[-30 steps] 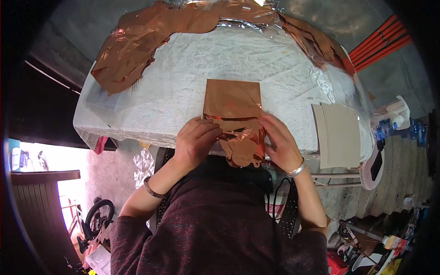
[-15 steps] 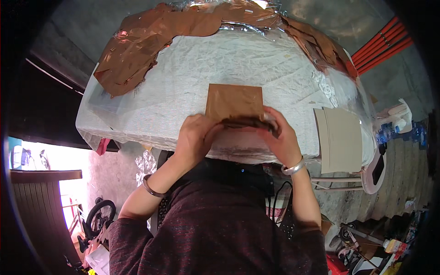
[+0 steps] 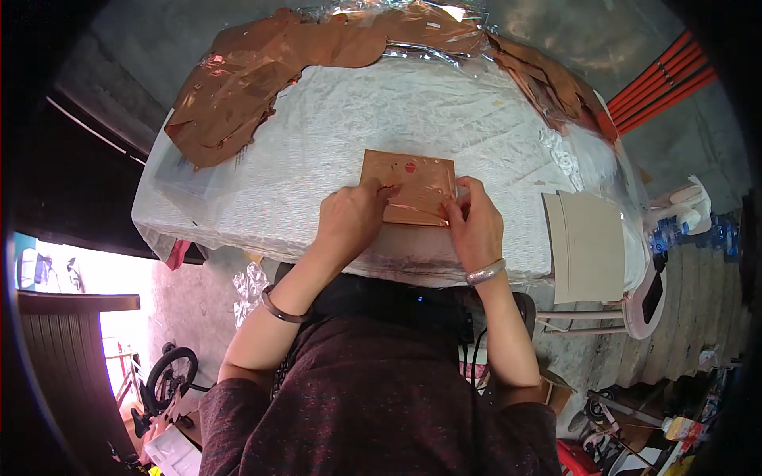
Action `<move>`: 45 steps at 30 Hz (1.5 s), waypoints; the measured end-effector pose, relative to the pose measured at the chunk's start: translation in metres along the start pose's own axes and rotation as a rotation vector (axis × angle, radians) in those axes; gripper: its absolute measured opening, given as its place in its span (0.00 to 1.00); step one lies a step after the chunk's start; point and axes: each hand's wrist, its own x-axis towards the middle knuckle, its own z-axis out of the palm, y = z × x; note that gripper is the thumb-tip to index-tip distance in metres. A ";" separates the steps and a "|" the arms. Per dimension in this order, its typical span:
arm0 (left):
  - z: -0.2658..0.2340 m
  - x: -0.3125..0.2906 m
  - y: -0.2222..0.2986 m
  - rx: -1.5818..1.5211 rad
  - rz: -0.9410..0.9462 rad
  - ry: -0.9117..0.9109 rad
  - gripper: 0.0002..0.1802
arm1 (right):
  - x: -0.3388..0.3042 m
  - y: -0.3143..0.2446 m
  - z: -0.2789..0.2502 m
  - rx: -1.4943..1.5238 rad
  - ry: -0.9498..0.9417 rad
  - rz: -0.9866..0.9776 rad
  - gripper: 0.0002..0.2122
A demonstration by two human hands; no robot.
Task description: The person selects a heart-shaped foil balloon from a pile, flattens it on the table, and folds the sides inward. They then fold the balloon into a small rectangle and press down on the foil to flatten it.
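A flat, rectangular copper-brown folded sheet (image 3: 421, 190) lies on the white-covered table in front of me. Its top is shiny and wrinkled, with a small red mark near the far edge. My left hand (image 3: 353, 218) is closed at the sheet's left side, its fingertips pinching or pressing the surface. At the right edge, my right hand (image 3: 479, 226) grips with thumb and bent forefinger. The left fingertips hide part of the sheet's left side.
Larger brown sheets (image 3: 230, 87) with clear film lie along the table's far edge. Grey-beige card pieces (image 3: 591, 246) rest at the right side. Crumpled clear plastic (image 3: 562, 155) lies beyond them. Orange-red poles (image 3: 663, 83) stand at the far right.
The near part of the brown sheet was raised and dark between my hands; now the sheet lies flat, showing a shiny face with a red mark. My left hand has moved onto it.
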 end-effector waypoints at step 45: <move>0.003 -0.043 -0.018 0.066 0.479 0.351 0.18 | -0.036 -0.015 0.005 -0.440 -0.210 -0.398 0.32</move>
